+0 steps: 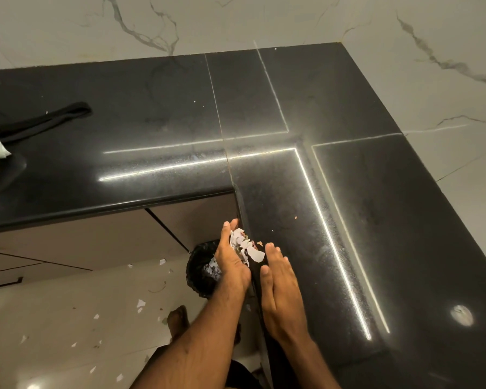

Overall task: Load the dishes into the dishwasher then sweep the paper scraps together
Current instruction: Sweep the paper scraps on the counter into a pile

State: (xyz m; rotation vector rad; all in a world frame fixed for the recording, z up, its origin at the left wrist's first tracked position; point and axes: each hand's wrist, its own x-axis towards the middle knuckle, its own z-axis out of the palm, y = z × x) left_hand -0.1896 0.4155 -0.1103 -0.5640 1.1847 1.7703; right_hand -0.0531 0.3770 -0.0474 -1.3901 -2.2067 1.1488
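My right hand (pixel 281 284) lies flat, fingers straight, on the counter (pixel 376 220). It pushes the paper scraps (pixel 254 254) over the edge into my left hand (pixel 230 262), loosely cupped just beside it. I should press that cup against the edge, above the bin (pixel 199 265), so nothing drops to the floor (pixel 54 304).

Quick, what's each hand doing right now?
Left hand: open, cupped against the paper scraps.
Right hand: open, flat on the countertop.
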